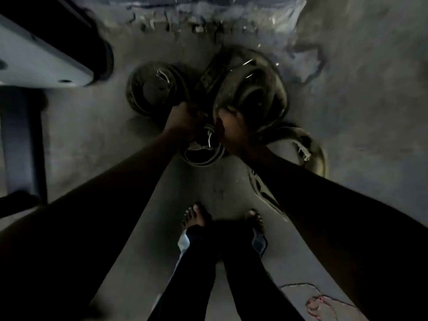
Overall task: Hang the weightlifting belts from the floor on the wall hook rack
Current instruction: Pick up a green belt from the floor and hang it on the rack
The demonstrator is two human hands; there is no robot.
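Several dark, worn weightlifting belts lie coiled on the grey concrete floor ahead of my bare feet. One rolled belt [154,88] sits at the left of the pile. A larger coiled belt [252,89] sits at the right, and my right hand [234,128] is closed on its near edge. My left hand [185,119] is clenched on a belt end at the pile's middle. Below the hands lies a small coil with a metal buckle [203,149]. Another belt [308,149] curls out to the right. No wall hook rack is in view.
A pale bench or machine frame [41,63] with dark legs stands at the left. My feet [196,216] are just behind the pile. Another person's toes [317,306] show at the lower right. The wall base with peeling paint [208,22] runs beyond the belts.
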